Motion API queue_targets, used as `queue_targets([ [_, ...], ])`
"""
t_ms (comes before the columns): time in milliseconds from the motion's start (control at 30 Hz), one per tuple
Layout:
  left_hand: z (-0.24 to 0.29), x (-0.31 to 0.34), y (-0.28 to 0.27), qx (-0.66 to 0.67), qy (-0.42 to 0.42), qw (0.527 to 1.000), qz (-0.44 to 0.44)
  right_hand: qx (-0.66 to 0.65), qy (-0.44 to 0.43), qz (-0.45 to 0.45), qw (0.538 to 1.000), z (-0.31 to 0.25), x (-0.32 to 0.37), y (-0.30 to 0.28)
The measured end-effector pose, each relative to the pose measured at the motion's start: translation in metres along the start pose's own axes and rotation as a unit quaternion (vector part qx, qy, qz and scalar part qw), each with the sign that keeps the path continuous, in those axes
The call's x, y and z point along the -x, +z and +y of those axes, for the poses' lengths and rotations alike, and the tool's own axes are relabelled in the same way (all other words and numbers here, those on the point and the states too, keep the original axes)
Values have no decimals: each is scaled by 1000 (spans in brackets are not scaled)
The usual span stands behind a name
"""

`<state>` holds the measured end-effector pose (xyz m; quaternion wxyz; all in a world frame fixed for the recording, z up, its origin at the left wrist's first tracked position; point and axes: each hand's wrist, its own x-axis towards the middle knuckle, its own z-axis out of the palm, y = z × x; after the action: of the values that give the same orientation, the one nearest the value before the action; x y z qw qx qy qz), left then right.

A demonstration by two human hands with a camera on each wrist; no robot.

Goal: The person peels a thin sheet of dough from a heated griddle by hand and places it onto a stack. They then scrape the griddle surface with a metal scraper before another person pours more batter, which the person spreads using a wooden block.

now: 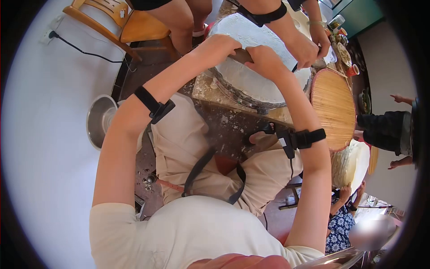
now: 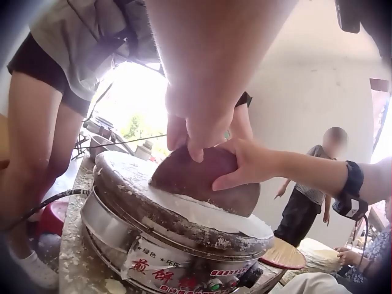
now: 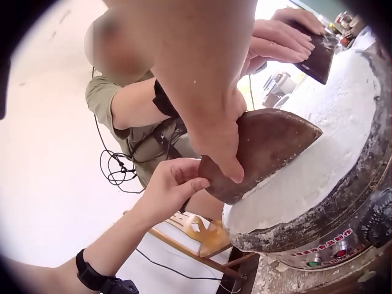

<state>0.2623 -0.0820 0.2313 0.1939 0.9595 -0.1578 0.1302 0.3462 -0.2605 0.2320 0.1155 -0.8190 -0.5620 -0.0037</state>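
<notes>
My left hand (image 1: 225, 45) and right hand (image 1: 267, 62) grip a dark half-moon scraper (image 3: 275, 138) from its two ends, thumbs on the near face. Its long straight edge is down at the pale batter (image 3: 340, 116) spread over a round griddle (image 2: 113, 223). The scraper stands tilted near the griddle's front side. Across the griddle, another person's hands (image 3: 285, 40) hold a second dark scraper (image 3: 317, 60) over the far side of the batter.
The griddle stands on a flour-crusted table (image 1: 204, 89). To its right lies a round slatted mat (image 1: 332, 110), with a pale round stack (image 1: 349, 163) beyond it, held by a further person. A wooden chair (image 1: 141, 28) and a metal bowl (image 1: 97, 123) are at the left.
</notes>
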Motion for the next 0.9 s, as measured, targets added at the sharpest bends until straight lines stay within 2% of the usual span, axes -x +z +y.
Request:
queue_targets([
  [200,18,27,5,13,31,999,-12,9,-31,-8,999,-17,26,5],
  [600,67,55,22,36,81,996,-12,50,27,-55,997,-48,85,0],
  [700,83,63,29,40,105,993,-17,-12,30,-71,997,-51,113,0],
  [800,94,44,16,33,108,993,22,-26,39,68,997,-42,135,-24],
  [833,97,32,5,25,76,997,9,15,99,52,994,-32,137,-34],
  [900,85,2,12,-6,74,996,38,39,110,107,987,0,133,-41],
])
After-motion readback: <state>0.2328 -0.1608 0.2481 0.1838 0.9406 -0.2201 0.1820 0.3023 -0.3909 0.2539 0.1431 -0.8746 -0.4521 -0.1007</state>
